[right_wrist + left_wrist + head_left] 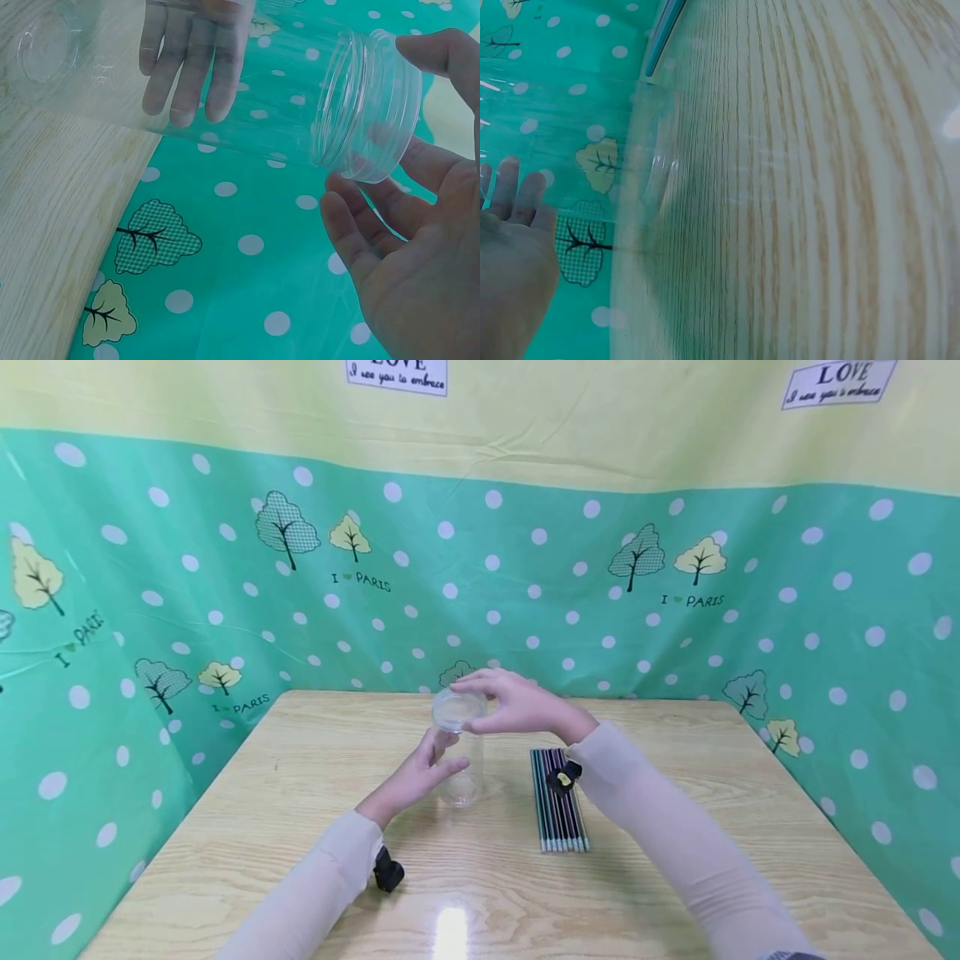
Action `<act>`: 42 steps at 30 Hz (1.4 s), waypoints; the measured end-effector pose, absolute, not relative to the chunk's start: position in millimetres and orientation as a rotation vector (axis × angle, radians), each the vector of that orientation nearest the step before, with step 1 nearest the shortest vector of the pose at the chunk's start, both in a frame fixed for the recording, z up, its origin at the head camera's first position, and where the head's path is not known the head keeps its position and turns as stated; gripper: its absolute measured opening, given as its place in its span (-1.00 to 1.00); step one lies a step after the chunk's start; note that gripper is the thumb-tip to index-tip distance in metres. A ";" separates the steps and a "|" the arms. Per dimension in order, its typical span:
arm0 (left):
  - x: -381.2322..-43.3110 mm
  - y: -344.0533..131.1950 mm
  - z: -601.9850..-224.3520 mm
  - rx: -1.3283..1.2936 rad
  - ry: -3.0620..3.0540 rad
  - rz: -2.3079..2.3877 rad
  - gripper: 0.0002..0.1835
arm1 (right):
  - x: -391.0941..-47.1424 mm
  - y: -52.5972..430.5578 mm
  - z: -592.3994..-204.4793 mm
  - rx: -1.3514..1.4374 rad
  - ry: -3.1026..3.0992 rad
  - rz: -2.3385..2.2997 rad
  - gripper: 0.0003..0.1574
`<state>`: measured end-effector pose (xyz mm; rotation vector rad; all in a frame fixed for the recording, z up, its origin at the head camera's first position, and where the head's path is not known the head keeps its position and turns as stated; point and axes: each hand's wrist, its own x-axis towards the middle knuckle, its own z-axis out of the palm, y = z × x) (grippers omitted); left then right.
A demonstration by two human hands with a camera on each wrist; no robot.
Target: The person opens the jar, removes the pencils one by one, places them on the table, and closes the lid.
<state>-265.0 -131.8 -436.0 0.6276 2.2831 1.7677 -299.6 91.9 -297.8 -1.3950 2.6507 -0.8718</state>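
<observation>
A tall clear plastic jar (468, 760) stands near the middle of the table, its see-through wall hard to make out. My left hand (417, 774) holds the jar's body, and its fingers (196, 82) show through the wall in the right wrist view. At the jar's top, my right hand (517, 702) grips the clear lid (394, 109) between thumb and fingers. Ridged rings (345, 101) show just below the lid; whether the lid is screwed down or loose, I cannot tell. In the left wrist view the jar's base (664, 154) appears close to the tabletop.
Several dark and teal pencils (555, 810) lie side by side right of the jar, under the right wrist, with their pale ends toward me. The wooden table (300, 793) ends at a green polka-dot cloth (420, 577) behind. Dark straps (387, 870) hang at both wrists.
</observation>
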 end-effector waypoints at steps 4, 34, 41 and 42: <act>-266.0 -131.7 -436.4 0.626 2.283 1.769 -0.08 | -302.9 90.1 -298.3 -1.399 2.652 -0.868 -0.26; -264.5 -132.2 -434.6 0.647 2.267 1.765 -0.11 | -306.0 89.3 -304.1 -1.315 2.624 -0.876 -0.23; -265.0 -132.3 -435.0 0.660 2.258 1.761 -0.11 | -301.3 86.9 -303.7 -1.279 2.710 -0.843 -0.22; -264.9 -132.5 -435.2 0.661 2.255 1.761 -0.11 | -299.6 86.1 -303.8 -1.260 2.732 -0.838 -0.22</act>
